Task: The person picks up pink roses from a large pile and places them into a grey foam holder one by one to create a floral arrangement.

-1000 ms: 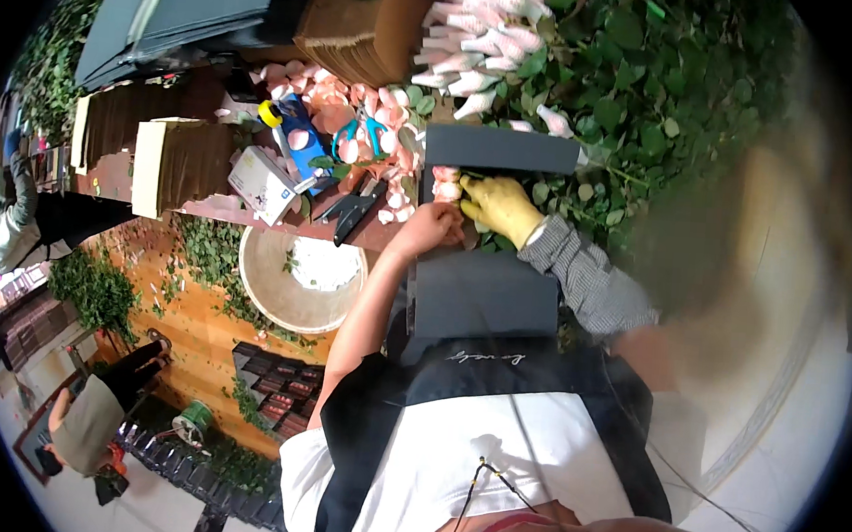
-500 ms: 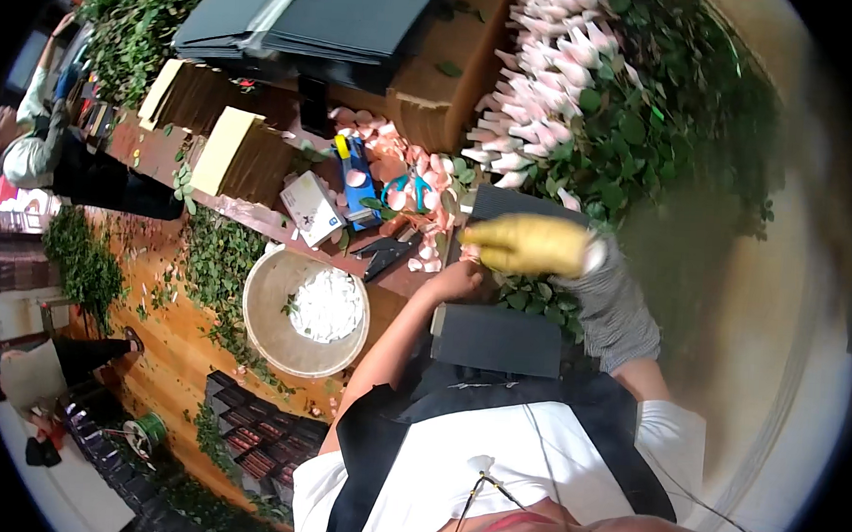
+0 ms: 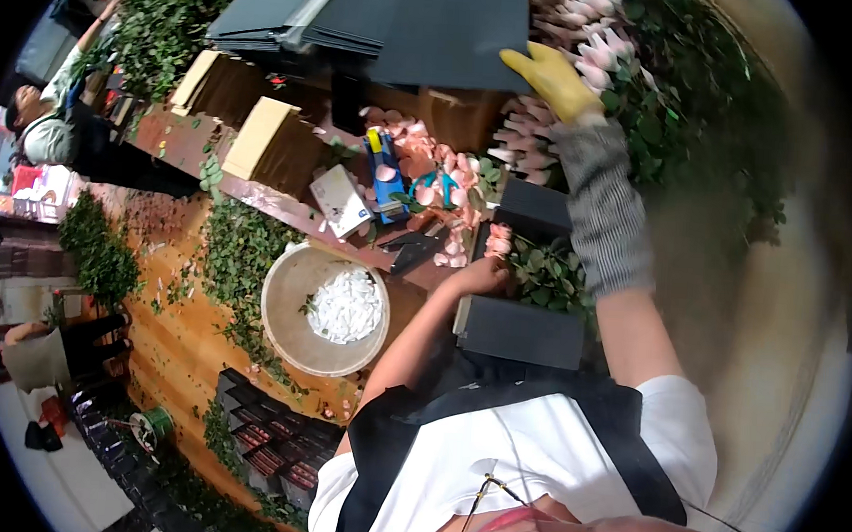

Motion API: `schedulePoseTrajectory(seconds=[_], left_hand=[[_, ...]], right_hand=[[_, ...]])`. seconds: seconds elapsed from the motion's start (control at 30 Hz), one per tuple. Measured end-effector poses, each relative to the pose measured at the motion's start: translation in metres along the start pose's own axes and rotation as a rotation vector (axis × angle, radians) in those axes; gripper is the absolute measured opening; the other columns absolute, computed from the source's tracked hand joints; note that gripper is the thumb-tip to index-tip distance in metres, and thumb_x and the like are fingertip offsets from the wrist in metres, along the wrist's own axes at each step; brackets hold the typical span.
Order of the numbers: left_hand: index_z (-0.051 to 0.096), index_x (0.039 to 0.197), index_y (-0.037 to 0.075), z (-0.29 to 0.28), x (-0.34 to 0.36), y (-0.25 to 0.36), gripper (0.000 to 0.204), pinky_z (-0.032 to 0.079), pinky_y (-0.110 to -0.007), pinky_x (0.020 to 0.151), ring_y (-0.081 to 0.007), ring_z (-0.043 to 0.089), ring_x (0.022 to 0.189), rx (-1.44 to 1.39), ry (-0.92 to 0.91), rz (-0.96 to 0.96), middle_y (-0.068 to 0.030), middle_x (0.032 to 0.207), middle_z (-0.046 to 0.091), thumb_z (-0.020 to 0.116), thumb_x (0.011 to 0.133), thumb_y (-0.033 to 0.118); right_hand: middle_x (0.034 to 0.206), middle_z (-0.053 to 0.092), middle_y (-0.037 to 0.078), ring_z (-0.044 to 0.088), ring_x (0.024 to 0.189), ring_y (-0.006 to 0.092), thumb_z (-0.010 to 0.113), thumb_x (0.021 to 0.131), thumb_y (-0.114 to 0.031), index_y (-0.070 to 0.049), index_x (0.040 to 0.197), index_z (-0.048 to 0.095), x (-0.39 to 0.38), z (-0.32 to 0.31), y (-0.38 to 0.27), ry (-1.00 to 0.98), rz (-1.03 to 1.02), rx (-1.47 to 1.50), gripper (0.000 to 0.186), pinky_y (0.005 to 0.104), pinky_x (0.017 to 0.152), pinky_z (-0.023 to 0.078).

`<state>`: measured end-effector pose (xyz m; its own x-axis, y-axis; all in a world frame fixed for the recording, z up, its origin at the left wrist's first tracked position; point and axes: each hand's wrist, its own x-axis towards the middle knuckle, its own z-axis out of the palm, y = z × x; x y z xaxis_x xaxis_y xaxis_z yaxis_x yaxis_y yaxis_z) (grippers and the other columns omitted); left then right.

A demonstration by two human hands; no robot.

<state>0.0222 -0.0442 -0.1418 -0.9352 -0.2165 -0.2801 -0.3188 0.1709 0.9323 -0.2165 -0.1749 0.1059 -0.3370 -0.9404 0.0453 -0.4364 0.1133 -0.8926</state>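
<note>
My left hand (image 3: 484,277) is closed at the pink roses (image 3: 498,240), whose heads stick out past its fingers. Their green leaves (image 3: 546,272) lie beside it, between two dark-grey card flaps (image 3: 521,331). Up and to the right, my right hand (image 3: 559,83) wears a yellow glove and a striped sleeve. Its fingers are at the right edge of a large dark-grey sheet (image 3: 448,36), gripping it; the underside of that grip is hidden. The sheet juts out from a stack of similar sheets (image 3: 293,42).
Netted pale-pink roses (image 3: 534,137) with leafy stems lie at upper right. Loose petals (image 3: 422,150), teal-handled scissors (image 3: 434,187), a blue-and-yellow tool (image 3: 385,172) and a white box (image 3: 341,201) cover the table. A tub (image 3: 279,306) holds white pieces. Other people stand at left.
My right hand has moved up and away from the roses to the sheet. One dark sheet now reaches farther right over the brown cardboard. My left hand stays by the roses.
</note>
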Motion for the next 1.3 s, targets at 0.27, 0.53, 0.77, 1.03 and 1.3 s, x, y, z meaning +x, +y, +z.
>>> schedulePoseTrajectory(seconds=[0.27,0.53,0.77,1.03,1.3], left_hand=[[0.057,0.128,-0.002,-0.027,-0.041,0.013,0.044,0.051,-0.03,0.091,-0.0154,0.064,0.104,-0.553,0.163,-0.072,-0.0098,0.114,0.068,0.053,0.103,0.034],[0.07,0.08,-0.002,-0.017,-0.034,-0.033,0.035,0.05,-0.036,0.064,-0.0195,0.063,0.059,0.156,0.378,-0.361,-0.0132,0.062,0.063,0.081,0.08,0.032],[0.069,0.076,-0.001,0.007,-0.039,-0.023,0.042,0.048,-0.038,0.06,-0.0254,0.062,0.057,0.175,0.443,-0.351,-0.0133,0.063,0.064,0.081,0.079,0.04],[0.068,0.11,0.003,-0.047,-0.035,0.13,0.034,0.054,-0.045,0.079,-0.0336,0.07,0.089,0.328,0.248,0.03,-0.0152,0.098,0.073,0.072,0.087,0.027],[0.067,0.114,-0.002,-0.068,0.079,0.152,0.054,0.052,-0.046,0.086,-0.0414,0.066,0.098,0.815,-0.169,-0.084,-0.0223,0.113,0.068,0.056,0.095,0.048]], right_hand=[[0.099,0.069,0.01,0.062,0.086,0.0128,0.072,0.092,-0.029,0.003,0.106,0.068,-0.253,-0.108,0.081,0.301,0.5,-0.061,0.035,0.028,0.078,0.051],[0.091,0.072,0.017,0.068,0.085,0.0294,0.059,0.094,-0.046,0.003,0.101,0.07,-0.302,-0.01,0.143,-0.268,0.982,-0.463,0.05,0.0409,0.079,0.054],[0.133,0.059,0.02,0.058,0.122,0.0336,0.071,0.085,-0.023,-0.003,0.133,0.057,-0.259,0.003,0.111,-0.267,-0.24,-0.212,0.054,0.0409,0.103,0.047],[0.162,0.027,0.009,0.036,0.142,0.029,0.064,0.089,-0.043,-0.013,0.158,0.021,-0.257,0.072,0.153,-0.665,0.055,-1.064,0.086,0.0452,0.114,0.029],[0.164,0.022,0.007,0.03,0.146,0.0291,0.066,0.088,-0.039,-0.016,0.157,0.024,-0.258,0.055,0.141,-0.66,0.09,-0.937,0.085,0.0476,0.116,0.027]])
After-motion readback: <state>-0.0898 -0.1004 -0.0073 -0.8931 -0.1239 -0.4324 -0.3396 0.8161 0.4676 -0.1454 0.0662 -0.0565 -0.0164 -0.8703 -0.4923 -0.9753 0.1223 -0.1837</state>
